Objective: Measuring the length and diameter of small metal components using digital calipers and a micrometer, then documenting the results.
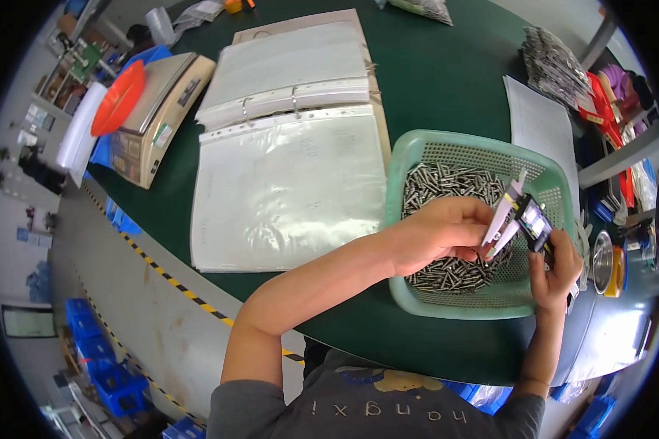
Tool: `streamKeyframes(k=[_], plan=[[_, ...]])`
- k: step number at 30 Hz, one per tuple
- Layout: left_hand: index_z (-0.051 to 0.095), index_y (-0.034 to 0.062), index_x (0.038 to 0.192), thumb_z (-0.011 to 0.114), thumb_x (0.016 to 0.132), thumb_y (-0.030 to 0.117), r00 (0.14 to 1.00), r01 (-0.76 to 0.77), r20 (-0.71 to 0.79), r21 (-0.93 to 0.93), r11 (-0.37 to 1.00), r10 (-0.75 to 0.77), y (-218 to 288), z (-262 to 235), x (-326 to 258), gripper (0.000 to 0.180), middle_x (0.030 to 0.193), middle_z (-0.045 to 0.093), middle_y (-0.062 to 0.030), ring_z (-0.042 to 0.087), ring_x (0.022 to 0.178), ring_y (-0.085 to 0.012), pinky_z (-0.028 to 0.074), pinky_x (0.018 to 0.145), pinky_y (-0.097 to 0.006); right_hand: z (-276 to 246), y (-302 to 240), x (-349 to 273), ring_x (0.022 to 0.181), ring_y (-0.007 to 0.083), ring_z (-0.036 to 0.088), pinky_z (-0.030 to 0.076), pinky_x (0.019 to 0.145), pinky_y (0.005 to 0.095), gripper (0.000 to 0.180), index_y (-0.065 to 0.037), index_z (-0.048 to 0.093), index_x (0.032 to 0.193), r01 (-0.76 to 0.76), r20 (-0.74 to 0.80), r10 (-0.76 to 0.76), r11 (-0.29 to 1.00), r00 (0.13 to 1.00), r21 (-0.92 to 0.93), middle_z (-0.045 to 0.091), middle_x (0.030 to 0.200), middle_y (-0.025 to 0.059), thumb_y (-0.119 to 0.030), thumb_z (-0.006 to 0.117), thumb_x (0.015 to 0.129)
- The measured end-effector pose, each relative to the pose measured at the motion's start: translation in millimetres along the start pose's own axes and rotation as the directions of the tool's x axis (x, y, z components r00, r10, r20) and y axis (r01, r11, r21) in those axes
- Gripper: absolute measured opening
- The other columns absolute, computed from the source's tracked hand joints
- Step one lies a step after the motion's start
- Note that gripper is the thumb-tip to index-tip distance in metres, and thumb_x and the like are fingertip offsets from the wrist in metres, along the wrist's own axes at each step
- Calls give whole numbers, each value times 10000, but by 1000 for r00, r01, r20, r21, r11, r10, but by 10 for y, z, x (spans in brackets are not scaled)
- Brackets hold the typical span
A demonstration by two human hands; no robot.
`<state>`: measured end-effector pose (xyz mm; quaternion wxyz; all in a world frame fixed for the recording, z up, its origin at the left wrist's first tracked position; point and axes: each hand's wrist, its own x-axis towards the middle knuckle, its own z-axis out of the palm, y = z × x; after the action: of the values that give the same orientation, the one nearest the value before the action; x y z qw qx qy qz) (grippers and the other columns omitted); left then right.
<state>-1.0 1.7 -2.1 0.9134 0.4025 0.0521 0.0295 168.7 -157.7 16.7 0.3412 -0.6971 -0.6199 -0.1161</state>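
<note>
A green perforated plastic basket (410,150) stands on the table, with many small silvery metal pins or screws (454,276) inside. Over it, my right hand (556,271) grips a digital caliper (534,222), its dark display body facing up and its pale jaws pointing to the left. My left hand (450,227) is closed in a pinch at the caliper's jaws, above the metal parts. Whatever lies between its fingertips is too small and covered to make out.
A ring binder (293,190) with plastic sleeves lies open left of the basket. Beyond it, a beige scale (165,124) carries an orange-red tray (119,97). Bags of parts (556,66) and white paper (542,117) lie at the far right on the green table (447,80).
</note>
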Motion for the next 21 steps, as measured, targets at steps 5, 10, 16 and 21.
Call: streamKeyframes(k=[5, 10, 16, 21], plan=[[485, 28, 1017, 463, 852, 100, 1000, -5, -9, -10, 1000, 5, 10, 5, -26, 182, 931, 553, -49, 528, 835, -107, 420, 737, -233, 20, 4, 17, 437, 172, 381, 290, 402, 268, 301, 52, 509, 851, 29, 16, -28, 1000, 999, -12, 420, 592, 88, -188, 605, 697], [490, 23, 1010, 457, 844, 77, 1000, -2, -23, -1, 1000, 2, 22, 27, -28, 178, 925, 550, -49, 523, 828, -105, 418, 736, -232, 16, 16, 19, 436, 165, 373, 279, 399, 267, 299, 52, 508, 846, 45, 19, -45, 999, 999, -9, 414, 594, 85, -197, 598, 705], [492, 16, 999, 457, 842, 71, 1000, 7, -27, -6, 1000, -7, 9, 16, -17, 170, 916, 551, -53, 524, 820, -110, 420, 734, -229, 24, 4, 19, 435, 167, 365, 269, 399, 269, 297, 48, 507, 847, 40, 12, -40, 999, 999, -15, 405, 596, 86, -204, 592, 716], [493, 12, 1004, 457, 844, 71, 1000, 3, -24, -5, 1000, -3, -2, 18, -5, 174, 907, 552, -54, 526, 803, -108, 421, 725, -223, 20, 6, 23, 438, 170, 367, 271, 402, 270, 293, 49, 506, 846, 51, -1, -51, 999, 999, -8, 399, 592, 86, -203, 587, 722]])
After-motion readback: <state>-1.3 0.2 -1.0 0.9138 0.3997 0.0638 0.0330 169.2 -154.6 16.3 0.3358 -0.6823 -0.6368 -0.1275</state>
